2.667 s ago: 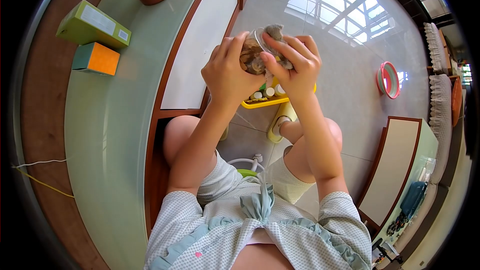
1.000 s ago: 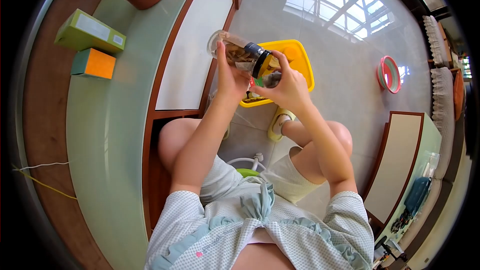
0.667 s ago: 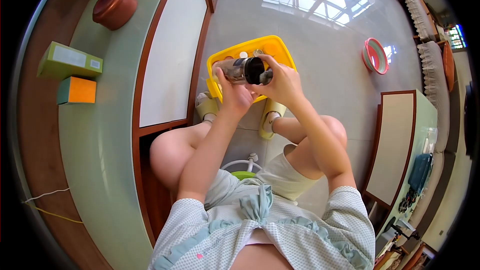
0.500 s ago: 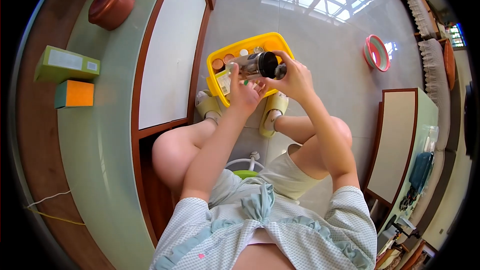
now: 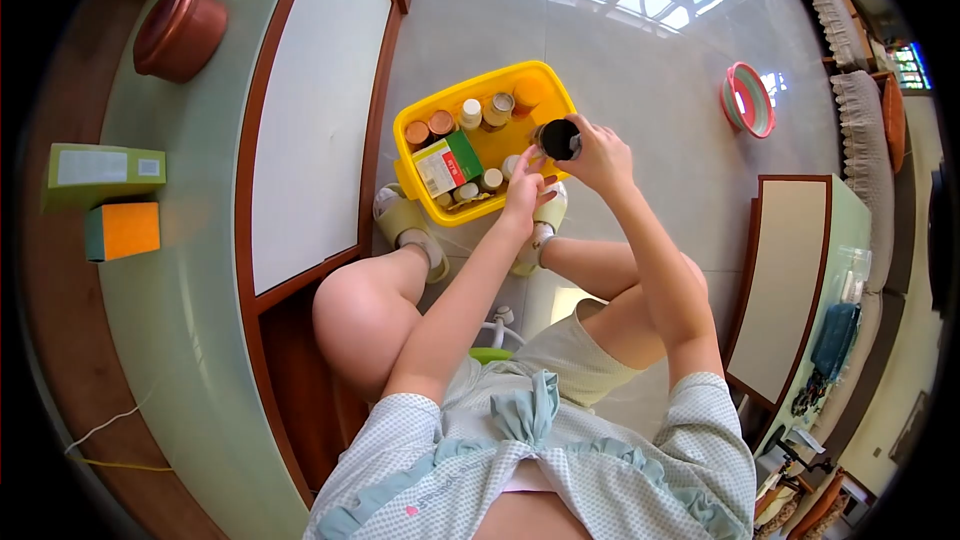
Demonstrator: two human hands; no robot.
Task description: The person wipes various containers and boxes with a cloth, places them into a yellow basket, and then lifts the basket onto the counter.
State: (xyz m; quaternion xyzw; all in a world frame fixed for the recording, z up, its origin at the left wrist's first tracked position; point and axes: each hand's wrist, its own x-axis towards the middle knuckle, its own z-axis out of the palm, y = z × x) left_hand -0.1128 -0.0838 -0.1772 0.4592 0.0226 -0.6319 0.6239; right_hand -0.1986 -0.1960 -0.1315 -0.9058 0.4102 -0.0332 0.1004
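Note:
A clear jar with a black lid (image 5: 561, 140) is tilted over the right side of the yellow tub (image 5: 418, 182). My right hand (image 5: 603, 156) is closed around the lid end. Below it, my left hand (image 5: 522, 196) has its fingers against the jar's body, which is mostly hidden behind the lid and fingers. Inside the tub, a green-and-white box (image 5: 446, 164) lies among several bottles and jars. These include a white-capped bottle (image 5: 470, 114), a clear jar with a metallic lid (image 5: 498, 110) and an orange container (image 5: 530, 92).
My slippered feet flank the tub's near side. To the left runs a long cabinet with a glassy top (image 5: 215, 240), bearing a reddish-brown pot (image 5: 182, 32), a green box (image 5: 107, 172) and an orange box (image 5: 124, 230). A pink-rimmed basin (image 5: 748, 100) sits on the floor at right, beyond another cabinet (image 5: 785, 280).
The jar has moved right, from over the tub's middle to its right side, and its lid has turned toward me. More of the tub's contents show now. My view has shifted slightly.

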